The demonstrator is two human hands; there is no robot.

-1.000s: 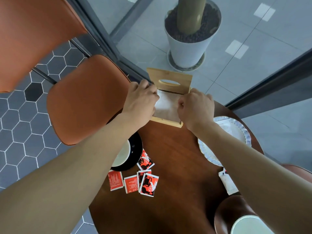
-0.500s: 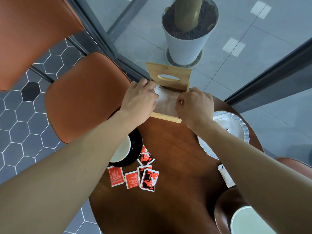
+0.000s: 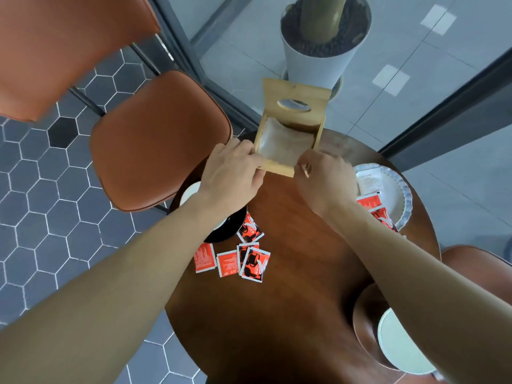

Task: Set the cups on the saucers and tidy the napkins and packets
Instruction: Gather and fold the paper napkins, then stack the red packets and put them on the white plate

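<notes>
On table (image 3: pixel 299 273): five loose packets (image 3: pixel 238 256), two hands (image 3: pixel 232 173) at holder (image 3: pixel 291 128).

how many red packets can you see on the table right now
7 red packets: five loose by the black saucer, at; two on the white plate, at. The right arm may hide more.

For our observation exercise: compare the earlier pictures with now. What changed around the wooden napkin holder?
Both hands drew back from over the napkins: left hand and right hand now sit at the wooden napkin holder's near edge. The red packets and round wooden table stayed put.
</notes>
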